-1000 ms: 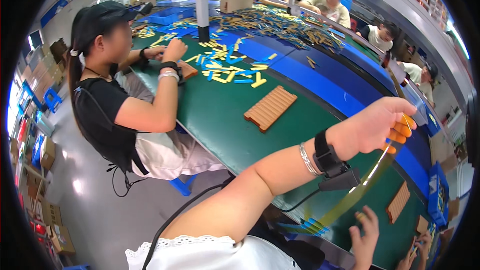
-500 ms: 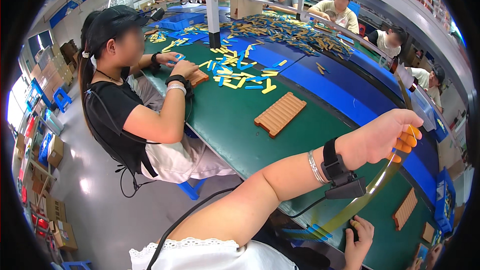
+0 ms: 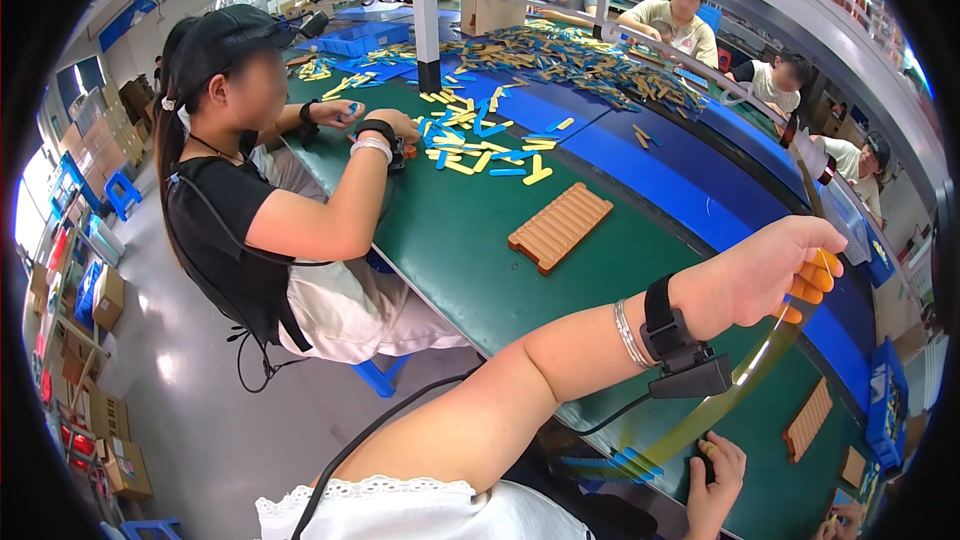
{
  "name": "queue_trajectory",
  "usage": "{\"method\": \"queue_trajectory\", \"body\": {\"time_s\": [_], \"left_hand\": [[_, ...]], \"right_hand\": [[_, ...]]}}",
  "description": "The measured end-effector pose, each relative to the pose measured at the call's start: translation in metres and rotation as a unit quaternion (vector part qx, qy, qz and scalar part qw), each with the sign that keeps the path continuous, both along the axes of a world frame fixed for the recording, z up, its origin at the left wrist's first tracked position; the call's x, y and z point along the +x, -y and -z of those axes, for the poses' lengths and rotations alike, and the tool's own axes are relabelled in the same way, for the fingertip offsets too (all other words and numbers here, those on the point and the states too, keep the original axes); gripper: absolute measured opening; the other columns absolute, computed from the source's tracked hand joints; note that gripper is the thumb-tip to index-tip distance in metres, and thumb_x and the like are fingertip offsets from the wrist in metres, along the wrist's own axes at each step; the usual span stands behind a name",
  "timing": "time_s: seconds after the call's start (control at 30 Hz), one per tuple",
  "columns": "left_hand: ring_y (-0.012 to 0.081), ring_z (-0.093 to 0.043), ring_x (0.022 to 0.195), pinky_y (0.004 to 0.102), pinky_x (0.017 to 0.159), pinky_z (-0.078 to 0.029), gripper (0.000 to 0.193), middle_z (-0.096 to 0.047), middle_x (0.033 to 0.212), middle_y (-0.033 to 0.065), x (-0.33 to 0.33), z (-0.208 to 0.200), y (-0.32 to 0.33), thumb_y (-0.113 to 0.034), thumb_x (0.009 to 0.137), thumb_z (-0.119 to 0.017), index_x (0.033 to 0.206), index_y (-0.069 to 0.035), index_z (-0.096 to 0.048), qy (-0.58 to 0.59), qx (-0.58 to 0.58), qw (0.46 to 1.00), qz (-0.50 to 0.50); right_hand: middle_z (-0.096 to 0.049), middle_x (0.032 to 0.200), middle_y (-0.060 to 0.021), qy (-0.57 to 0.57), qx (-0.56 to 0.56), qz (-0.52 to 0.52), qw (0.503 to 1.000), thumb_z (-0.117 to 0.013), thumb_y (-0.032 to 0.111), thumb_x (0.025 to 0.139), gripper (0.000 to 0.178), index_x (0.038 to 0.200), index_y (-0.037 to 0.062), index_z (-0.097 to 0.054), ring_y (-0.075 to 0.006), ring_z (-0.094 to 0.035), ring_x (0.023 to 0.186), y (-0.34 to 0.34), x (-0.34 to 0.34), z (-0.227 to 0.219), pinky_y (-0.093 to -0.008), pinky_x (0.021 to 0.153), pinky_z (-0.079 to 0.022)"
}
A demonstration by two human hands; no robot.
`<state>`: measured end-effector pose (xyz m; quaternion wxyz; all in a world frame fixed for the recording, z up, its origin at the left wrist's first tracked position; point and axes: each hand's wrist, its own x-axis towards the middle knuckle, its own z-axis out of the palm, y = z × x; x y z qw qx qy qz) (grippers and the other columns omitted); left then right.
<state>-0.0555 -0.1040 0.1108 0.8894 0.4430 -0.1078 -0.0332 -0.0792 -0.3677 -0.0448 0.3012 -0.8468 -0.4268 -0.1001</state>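
My left arm reaches up across the green tabletop, with a black strap and small device at the wrist. My left hand is raised and closed, and its curled fingers have orange tips. A translucent yellow band curves down from these fingers; whether they grip it I cannot tell. Several blue pieces lie in a row at the band's lower end. Just beside them, my right hand rests over the table edge, thumb apart from the fingers, open. One ridged brown tray is left of my left hand; another ridged tray is at the right.
A co-worker in a black top sits at my left, hands by loose yellow and blue pieces. A larger heap covers the far middle. A metal post stands behind; a blue crate is at the right.
The co-worker's near hand has moved up and to the right, and now covers the tray that showed beneath it. My own hands have hardly shifted.
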Motion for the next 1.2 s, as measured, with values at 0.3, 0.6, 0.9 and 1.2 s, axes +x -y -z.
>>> {"method": "queue_trajectory", "body": {"time_s": [0.3, 0.6, 0.9, 1.2], "left_hand": [[0.0167, -0.052, 0.085, 0.0361, 0.083, -0.039, 0.036, -0.054, 0.086, 0.0013, -0.001, -0.002, -0.001, -0.045, 0.085, -0.063, 0.094, -0.01, -0.061, -0.004, -0.002, 1.0, -0.008], [0.0163, -0.053, 0.084, 0.0353, 0.081, -0.039, 0.032, -0.057, 0.087, 0.0018, 0.009, 0.004, 0.009, -0.043, 0.084, -0.064, 0.089, -0.012, -0.061, -0.004, 0.019, 1.0, -0.01], [0.0155, -0.052, 0.082, 0.0391, 0.081, -0.039, 0.025, -0.057, 0.085, 0.0017, 0.02, 0.013, 0.026, -0.037, 0.086, -0.062, 0.083, -0.013, -0.056, 0.011, 0.087, 0.996, 0.025], [0.0138, -0.054, 0.084, 0.0342, 0.079, -0.04, 0.024, -0.06, 0.087, 0.0006, 0.01, 0.012, 0.013, -0.036, 0.088, -0.064, 0.084, -0.012, -0.062, 0.008, 0.052, 0.998, 0.024]], "right_hand": [[-0.07, 0.117, -0.0131, -0.006, -0.001, 0.003, 1.0, -0.069, 0.011, 0.088, 0.019, 0.105, 0.0044, -0.073, -0.0337, -0.061, 0.11, -0.001, -0.001, -0.002, -0.042, 0.097, -0.048], [-0.068, 0.113, -0.0148, -0.075, 0.028, 0.033, 0.996, -0.07, 0.001, 0.074, 0.023, 0.097, -0.0031, -0.068, -0.0304, -0.057, 0.109, 0.001, 0.002, 0.01, -0.0392, 0.097, -0.045], [-0.068, 0.111, -0.0144, -0.107, 0.046, 0.029, 0.993, -0.07, 0.0, 0.074, 0.023, 0.097, -0.0033, -0.069, -0.0306, -0.057, 0.108, 0.002, 0.006, 0.01, -0.0392, 0.097, -0.045], [-0.068, 0.111, -0.0143, -0.122, 0.052, 0.021, 0.991, -0.069, -0.001, 0.074, 0.023, 0.096, -0.0036, -0.069, -0.0299, -0.057, 0.108, 0.003, 0.008, 0.009, -0.0389, 0.097, -0.045]]}}
